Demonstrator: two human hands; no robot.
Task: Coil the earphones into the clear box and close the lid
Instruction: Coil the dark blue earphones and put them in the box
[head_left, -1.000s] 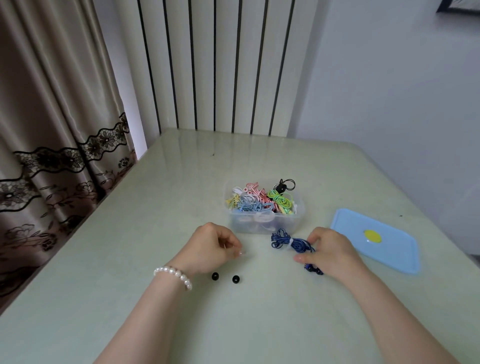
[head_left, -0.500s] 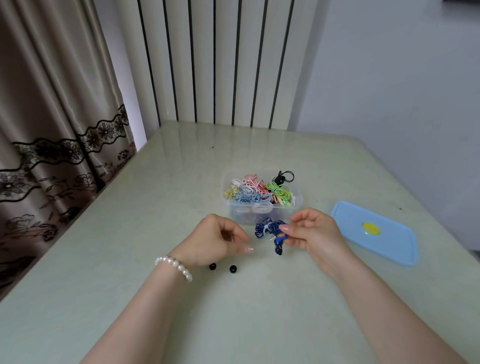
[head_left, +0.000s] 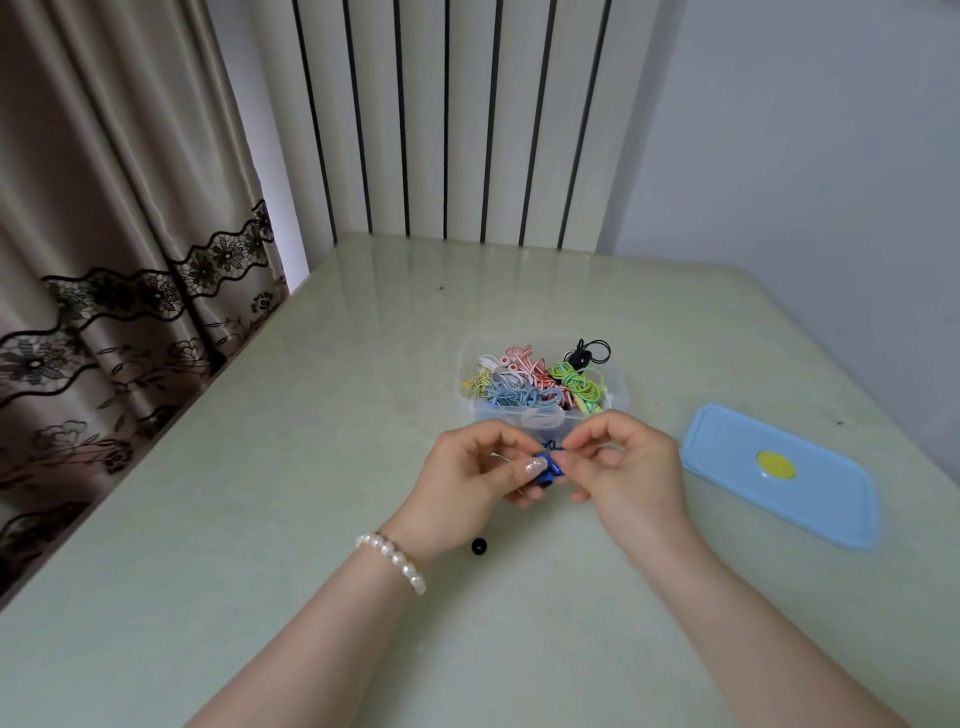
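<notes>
The pale green table (head_left: 322, 467) carries the blue lid (head_left: 810, 499), lying off to the right of the clear box (head_left: 621, 400), which is open and heaped with coiled earphones in pink, green, light blue, yellow and black. Just in front of the box, the left hand (head_left: 467, 467) and right hand (head_left: 618, 467) have come together, both pinching the dark blue earphones (head_left: 548, 465). Of the two black ear tips seen earlier, only one ear tip (head_left: 478, 546) shows.

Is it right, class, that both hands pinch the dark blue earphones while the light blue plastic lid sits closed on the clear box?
Not quite. In the head view the light blue plastic lid lies on the table, right of the open clear box; the rest is right.
</notes>
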